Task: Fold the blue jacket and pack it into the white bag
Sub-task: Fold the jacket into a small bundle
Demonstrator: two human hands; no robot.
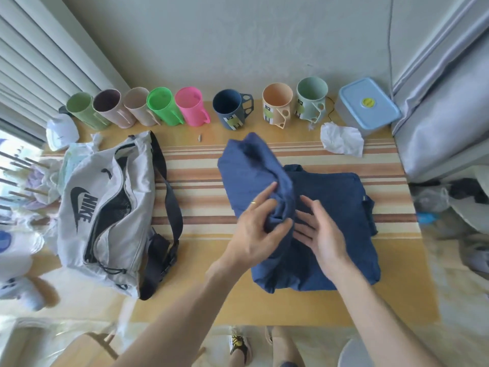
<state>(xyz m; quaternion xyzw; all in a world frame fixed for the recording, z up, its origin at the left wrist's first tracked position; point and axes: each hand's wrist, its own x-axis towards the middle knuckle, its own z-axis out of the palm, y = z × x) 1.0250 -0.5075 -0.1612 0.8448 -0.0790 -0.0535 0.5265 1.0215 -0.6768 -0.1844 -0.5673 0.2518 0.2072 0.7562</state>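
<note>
A wooden table [185,300] fills the view, with a striped mat [195,181] laid across its middle. On the right half of the mat lies the blue jacket [333,197], partly folded into a flat block, with a loose fold of cloth standing up along its left side and running toward the far edge. To the left, well apart from the jacket, the white bag [105,207] lies on its side with its zipper open and a dark strap [169,197] looping around its right edge.

Both forearms reach in from the near edge. The left hand [254,229] is curled around the raised fold, fingers and thumb closed on a bunch of cloth; a ring shows on one finger. The right hand [320,229] rests palm down on the flat part of the jacket just beside that fold, fingers spread and slack, gripping nothing as far as the angle lets one judge.

Along the far edge stand eight cups [230,107]: five in a tight row at the left, three with cut-out handles to the right. Beyond them sits one lidded blue container [367,104], and one crumpled white tissue [341,139] lies just in front of it.
</note>
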